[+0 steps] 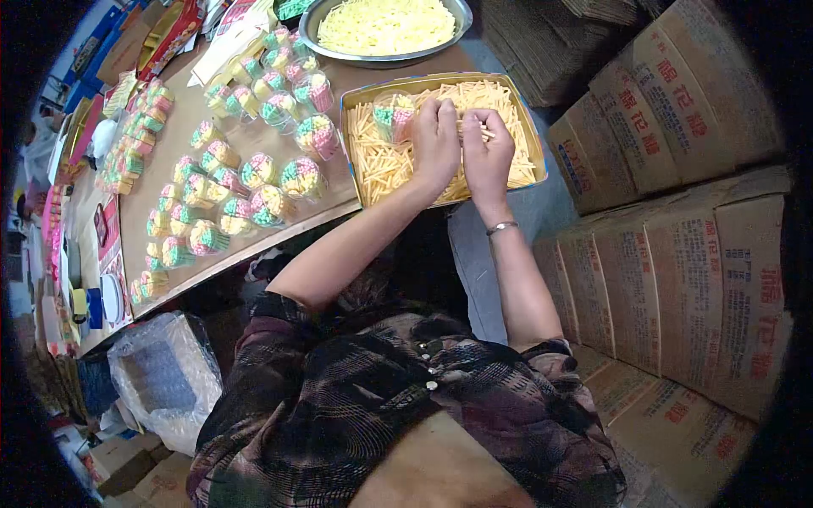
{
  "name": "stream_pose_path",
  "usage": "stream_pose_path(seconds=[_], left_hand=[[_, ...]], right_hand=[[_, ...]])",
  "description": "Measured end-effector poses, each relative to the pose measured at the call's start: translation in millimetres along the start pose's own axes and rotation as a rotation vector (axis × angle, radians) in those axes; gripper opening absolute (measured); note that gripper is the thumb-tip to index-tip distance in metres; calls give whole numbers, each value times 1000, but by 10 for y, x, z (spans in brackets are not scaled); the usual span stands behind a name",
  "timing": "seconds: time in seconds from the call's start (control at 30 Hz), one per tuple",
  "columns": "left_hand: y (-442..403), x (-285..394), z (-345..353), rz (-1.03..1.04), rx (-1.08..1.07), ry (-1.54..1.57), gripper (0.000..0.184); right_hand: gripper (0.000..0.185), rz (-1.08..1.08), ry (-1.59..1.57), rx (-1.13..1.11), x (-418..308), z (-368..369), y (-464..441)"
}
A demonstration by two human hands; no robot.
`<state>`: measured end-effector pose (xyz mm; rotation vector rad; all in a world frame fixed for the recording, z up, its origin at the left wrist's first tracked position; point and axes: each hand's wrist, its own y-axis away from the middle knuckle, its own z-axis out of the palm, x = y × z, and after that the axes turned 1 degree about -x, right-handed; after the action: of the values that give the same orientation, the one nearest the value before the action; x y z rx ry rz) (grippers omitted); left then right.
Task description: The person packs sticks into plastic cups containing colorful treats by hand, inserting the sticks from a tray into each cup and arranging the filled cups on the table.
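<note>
Both hands are over a shallow cardboard box (346, 135) filled with thin pale-yellow sticks (381, 173). My left hand (436, 146) is closed beside a clear plastic cup (394, 117) of pink, green and yellow sticks in the box. I cannot tell whether its fingers touch the cup, and what they hold is hidden. My right hand (489, 161), with a bracelet at the wrist, is closed around a few yellow sticks whose ends show between thumb and fingers. The two hands are close together, fingertips pointing away from me.
Many filled cups (302, 178) stand or lie on the brown table (334, 199) to the left. A metal basin (461, 38) of yellow shreds sits behind the box. Stacked cardboard cartons (660, 110) rise on the right. A plastic-wrapped container (165, 381) is at lower left.
</note>
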<state>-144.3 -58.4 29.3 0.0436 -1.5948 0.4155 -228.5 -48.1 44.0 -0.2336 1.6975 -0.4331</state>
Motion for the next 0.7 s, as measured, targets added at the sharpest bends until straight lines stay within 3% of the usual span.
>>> stream_pose_path(seconds=[0.23,0.4,0.53,0.7], left_hand=[[113,100,75,126,97,53,29],[66,83,65,12,40,-15,29],[-26,26,46,-113,-19,46,29],[9,-170,210,-234,27,202,26]], right_hand=[[19,68,12,53,79,-23,-17],[20,-51,-39,134,104,45,-28],[21,236,-189,25,244,-29,-22],[24,22,78,108,111,-19,-22]])
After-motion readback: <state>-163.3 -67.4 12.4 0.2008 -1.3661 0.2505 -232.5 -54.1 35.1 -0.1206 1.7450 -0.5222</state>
